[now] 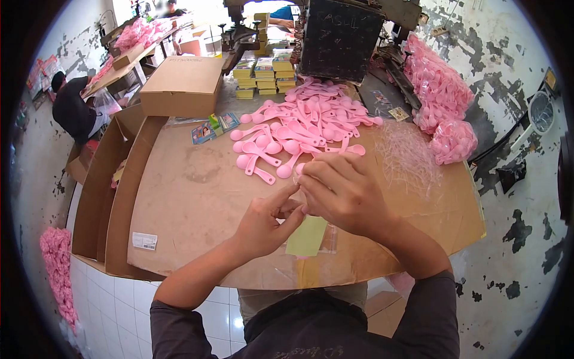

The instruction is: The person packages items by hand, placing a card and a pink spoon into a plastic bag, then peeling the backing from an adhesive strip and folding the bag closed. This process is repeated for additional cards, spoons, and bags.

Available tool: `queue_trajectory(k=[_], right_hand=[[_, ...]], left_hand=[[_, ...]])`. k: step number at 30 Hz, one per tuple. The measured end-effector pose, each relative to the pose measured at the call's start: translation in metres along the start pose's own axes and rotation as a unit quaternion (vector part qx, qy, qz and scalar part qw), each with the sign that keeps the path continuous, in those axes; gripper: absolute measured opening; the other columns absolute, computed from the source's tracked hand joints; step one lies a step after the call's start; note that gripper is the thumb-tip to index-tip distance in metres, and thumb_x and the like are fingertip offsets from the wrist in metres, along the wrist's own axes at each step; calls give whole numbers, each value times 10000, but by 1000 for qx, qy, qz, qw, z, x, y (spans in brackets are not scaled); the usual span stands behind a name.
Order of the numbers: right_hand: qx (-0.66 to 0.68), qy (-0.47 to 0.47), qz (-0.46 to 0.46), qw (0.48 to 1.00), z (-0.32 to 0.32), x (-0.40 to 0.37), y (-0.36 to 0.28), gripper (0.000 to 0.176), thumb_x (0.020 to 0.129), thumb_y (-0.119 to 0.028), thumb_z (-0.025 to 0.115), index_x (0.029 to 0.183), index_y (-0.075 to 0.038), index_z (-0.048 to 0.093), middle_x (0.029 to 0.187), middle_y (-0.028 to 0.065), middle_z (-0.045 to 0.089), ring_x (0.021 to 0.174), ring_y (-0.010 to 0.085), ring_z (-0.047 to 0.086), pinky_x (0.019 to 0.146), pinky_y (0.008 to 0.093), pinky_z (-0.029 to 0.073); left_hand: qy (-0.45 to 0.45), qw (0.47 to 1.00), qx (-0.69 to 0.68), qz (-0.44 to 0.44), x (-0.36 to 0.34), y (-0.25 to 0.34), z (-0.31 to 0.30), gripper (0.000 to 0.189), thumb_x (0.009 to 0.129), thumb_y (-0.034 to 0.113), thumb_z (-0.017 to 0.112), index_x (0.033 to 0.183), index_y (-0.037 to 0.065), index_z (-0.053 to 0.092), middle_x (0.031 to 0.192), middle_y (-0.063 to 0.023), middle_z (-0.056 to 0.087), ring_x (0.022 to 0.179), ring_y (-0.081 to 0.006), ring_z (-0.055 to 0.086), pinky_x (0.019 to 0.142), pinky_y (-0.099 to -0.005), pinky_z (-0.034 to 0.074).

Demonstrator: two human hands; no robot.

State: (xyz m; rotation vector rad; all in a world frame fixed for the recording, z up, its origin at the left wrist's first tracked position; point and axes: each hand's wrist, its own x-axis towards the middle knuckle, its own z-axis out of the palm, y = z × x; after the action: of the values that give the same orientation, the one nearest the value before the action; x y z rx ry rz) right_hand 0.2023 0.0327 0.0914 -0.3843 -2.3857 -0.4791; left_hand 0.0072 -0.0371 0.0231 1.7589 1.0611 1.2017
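Note:
My left hand and my right hand meet above the front middle of the cardboard-topped table. The left thumb and index finger are drawn together beside the right fingertips. My right hand is closed in a pinch, its fingers bent downward. Whatever lies between the fingertips is too small and covered to make out. Just below the hands is a yellow-green card, with clear plastic showing at its right side. Beyond my fingers spreads a heap of pink measuring spoons, the closest ones almost at my right hand.
Thin clear plastic strips lie at right, near bagged pink spoons. Stacked card packs and a black metal box stand behind. A closed carton and open carton are left. Another person sits far left.

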Motion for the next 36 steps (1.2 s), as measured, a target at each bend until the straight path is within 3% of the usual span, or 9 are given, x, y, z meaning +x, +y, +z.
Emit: queue_trajectory(k=[9,15,18,20,21,23,27,31,36], right_hand=[[152,20,183,971,-3,-9,26,91,849,-62,669,925,-35,628,923,93,584,901,231,612,797,386,482],[672,-101,346,647,-75,-82,121,69,1016,-96,613,1005,-28,607,932,1,603,824,59,582,704,245,484],[653,-26,390,648,-63,-157,198,189,969,-39,592,1156,-9,602,918,81,648,823,177,648,768,313,535],[87,-129,409,899,-27,-225,219,315,921,-12,621,1235,-17,605,1033,133,671,943,279,660,868,395,524],[-225,-160,356,893,-22,-223,212,380,897,1,636,1275,-21,606,1091,158,682,1003,330,666,919,436,518],[-192,-51,358,912,-24,-220,205,457,856,12,640,1310,-27,609,1140,194,678,1073,405,638,986,486,481],[-78,47,317,944,-32,-144,145,450,878,-24,663,1325,-37,625,1180,163,690,1071,353,659,973,454,500],[413,-131,370,822,-25,-79,60,399,912,-75,708,1305,-54,642,1100,27,685,999,133,641,889,340,514],[611,-141,362,690,10,-58,8,388,957,-99,738,1318,-22,617,1126,48,684,1006,103,651,812,253,517]], left_hand=[[-21,999,-4,-27,7,10,-5,531,1022,91,629,1508,-14,441,999,-130,794,903,-157,761,816,-314,591],[-24,991,-120,-62,8,5,-9,511,1059,75,576,1540,20,413,1062,-121,785,1008,-96,706,880,-268,551],[-13,988,-141,-63,9,5,-8,501,1062,55,560,1540,25,413,1088,-132,777,1019,-102,703,889,-257,547],[0,985,-157,-68,9,2,-6,499,1063,48,554,1541,28,412,1096,-137,774,1020,-103,704,897,-255,548],[3,986,-158,-60,10,3,-7,494,1065,50,553,1538,24,413,1102,-140,773,1014,-104,706,886,-253,549],[5,986,-161,-49,11,5,-6,484,1068,53,549,1531,16,415,1114,-144,770,1002,-105,710,865,-248,551],[23,981,-176,-78,11,0,-5,457,1075,80,556,1507,-10,435,1102,-137,775,968,-95,712,812,-228,545],[31,985,-155,-72,13,-5,-3,440,1081,111,562,1489,-18,458,1075,-123,782,952,-86,712,797,-221,540],[30,982,-176,-67,11,-9,-1,444,1078,124,575,1486,-18,471,1106,-129,771,987,-101,709,827,-226,550]])
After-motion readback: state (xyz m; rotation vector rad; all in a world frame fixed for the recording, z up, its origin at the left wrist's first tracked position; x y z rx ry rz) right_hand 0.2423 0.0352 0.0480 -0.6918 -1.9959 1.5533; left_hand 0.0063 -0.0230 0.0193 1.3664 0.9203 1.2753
